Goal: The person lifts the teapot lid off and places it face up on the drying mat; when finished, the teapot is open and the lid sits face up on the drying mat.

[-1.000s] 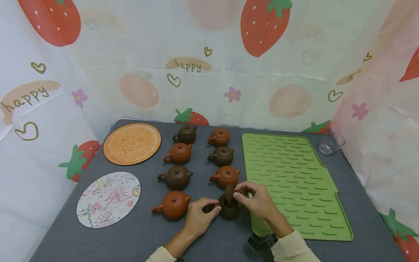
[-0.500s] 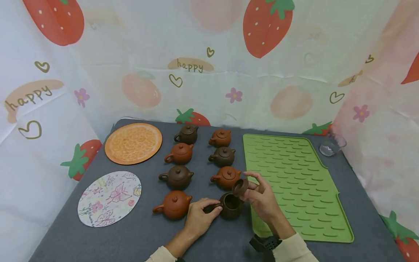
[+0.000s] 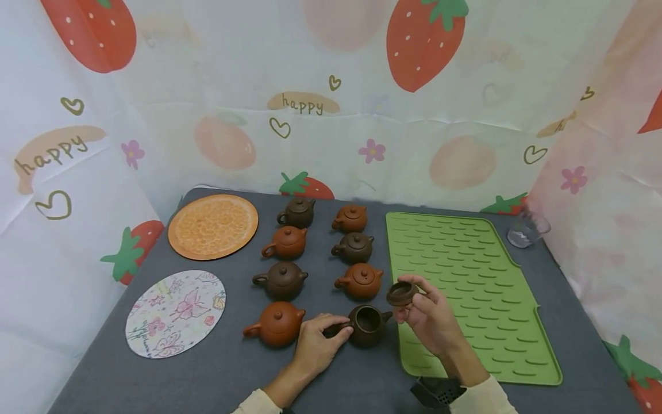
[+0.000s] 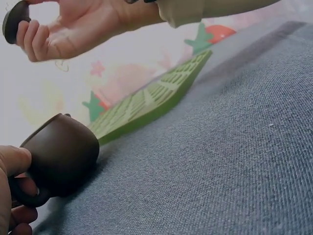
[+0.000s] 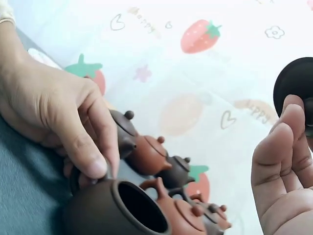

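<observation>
A dark brown teapot (image 3: 368, 333) stands uncovered on the grey cloth, its round mouth facing up and its spout pointing right. My left hand (image 3: 316, 342) pinches its handle between thumb and fingers, as the left wrist view shows with the teapot (image 4: 63, 154) close up. My right hand (image 3: 434, 319) holds the dark teapot lid (image 3: 402, 294) in its fingers, raised to the right of the mouth with the lid's hollow underside turned up. In the right wrist view the lid (image 5: 293, 81) is partly cut off by the frame edge.
Several lidded teapots in orange-brown (image 3: 279, 325) and dark brown (image 3: 281, 280) stand in two columns behind and left. A green ribbed mat (image 3: 465, 287) lies right. An orange round mat (image 3: 213, 227) and a butterfly-print mat (image 3: 176, 314) lie left. A clear glass jug (image 3: 526, 230) stands back right.
My right hand has lifted the lid off the teapot's mouth, carried it right and turned its underside up. My left hand keeps its grip on the handle.
</observation>
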`<state>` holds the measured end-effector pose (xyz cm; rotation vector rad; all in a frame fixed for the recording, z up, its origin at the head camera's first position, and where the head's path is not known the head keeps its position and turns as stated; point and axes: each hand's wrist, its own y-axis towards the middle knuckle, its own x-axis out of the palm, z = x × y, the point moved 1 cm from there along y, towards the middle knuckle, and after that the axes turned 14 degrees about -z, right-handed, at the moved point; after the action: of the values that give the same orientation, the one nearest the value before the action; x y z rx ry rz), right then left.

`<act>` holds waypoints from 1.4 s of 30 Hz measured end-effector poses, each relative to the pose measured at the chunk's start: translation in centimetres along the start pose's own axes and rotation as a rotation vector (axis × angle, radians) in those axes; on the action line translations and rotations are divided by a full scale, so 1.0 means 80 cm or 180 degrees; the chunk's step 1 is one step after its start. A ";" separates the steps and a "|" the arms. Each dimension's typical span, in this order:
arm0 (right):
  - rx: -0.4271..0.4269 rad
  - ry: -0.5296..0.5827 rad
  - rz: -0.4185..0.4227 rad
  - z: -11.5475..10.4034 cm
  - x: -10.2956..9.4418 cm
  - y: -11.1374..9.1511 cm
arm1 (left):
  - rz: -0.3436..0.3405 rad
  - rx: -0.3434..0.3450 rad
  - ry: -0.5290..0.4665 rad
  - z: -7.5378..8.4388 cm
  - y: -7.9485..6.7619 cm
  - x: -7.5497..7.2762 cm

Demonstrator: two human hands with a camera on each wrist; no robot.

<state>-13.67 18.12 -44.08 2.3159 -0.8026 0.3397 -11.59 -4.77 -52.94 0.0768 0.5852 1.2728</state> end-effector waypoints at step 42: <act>0.0479 -0.1932 0.0803 -0.149 -0.022 -0.126 | 0.0100 0.0185 -0.0002 0.002 -0.001 0.000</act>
<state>-9.04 32.82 -40.94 2.4879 -1.4087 -0.2250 -11.46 -4.73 -52.88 0.1350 0.6227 1.2862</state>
